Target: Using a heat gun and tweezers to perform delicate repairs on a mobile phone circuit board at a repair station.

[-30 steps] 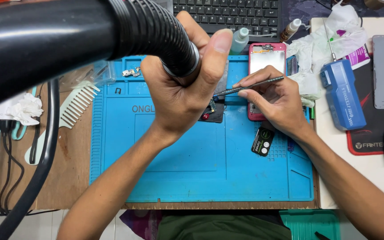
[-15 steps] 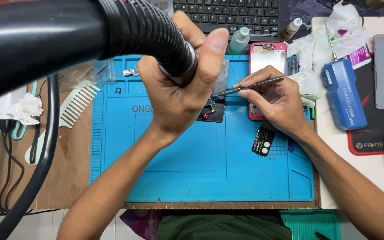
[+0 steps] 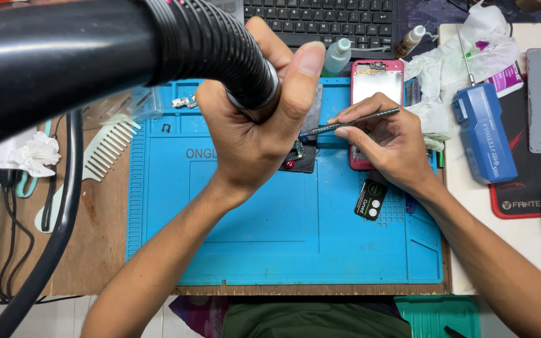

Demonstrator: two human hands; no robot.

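You had your left hand (image 3: 255,134) wrapped round the black hose (image 3: 208,47), nozzle right over the little circuit board (image 3: 298,152) on the blue mat (image 3: 270,244), while your right hand (image 3: 386,141) pinched tweezers (image 3: 352,122) pointing left at it.

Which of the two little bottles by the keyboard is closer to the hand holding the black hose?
The clear bottle with the pale green cap, just past the left hand; the brown-tinted bottle stands farther right.

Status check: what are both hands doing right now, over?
Left hand grips black hose, nozzle aimed down. Right hand holds tweezers, tips at small board on blue mat. Nothing blocking.
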